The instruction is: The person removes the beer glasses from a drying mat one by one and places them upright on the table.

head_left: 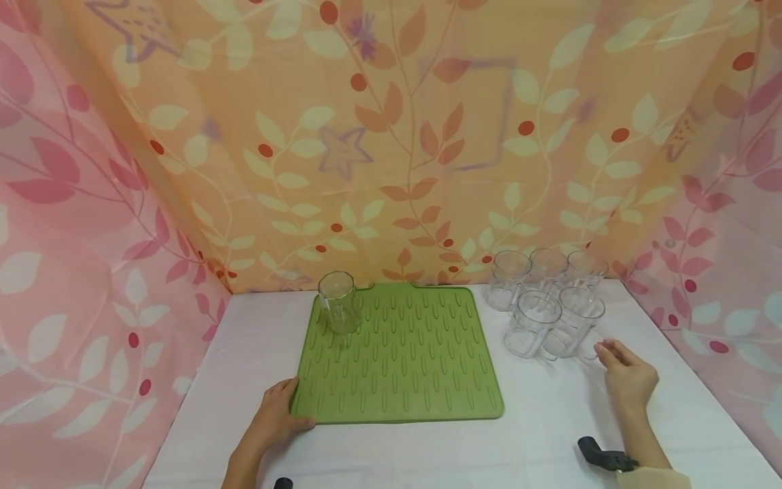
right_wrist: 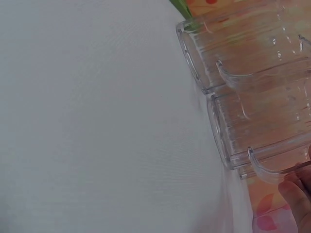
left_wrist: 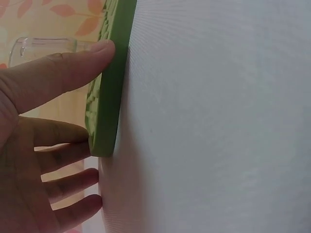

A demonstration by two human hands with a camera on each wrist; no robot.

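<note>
A green drying mat (head_left: 403, 363) with raised ridges lies on the white table. My left hand (head_left: 273, 415) touches its near left corner. In the left wrist view, the thumb (left_wrist: 92, 58) lies along one edge of the mat (left_wrist: 109, 107), and the fairly straight fingers reach its side. One clear glass mug (head_left: 339, 305) stands upright on the mat's far left part. At the right, my right hand (head_left: 629, 377) pinches the handle of the front right glass mug (head_left: 579, 319). That mug (right_wrist: 267, 124) stands upright on the table in the right wrist view.
Several more clear glass mugs (head_left: 512, 275) stand close together in two rows right of the mat, with another front mug (head_left: 531, 326) beside the held one. Patterned cloth (head_left: 415, 136) rises behind the table and along both sides.
</note>
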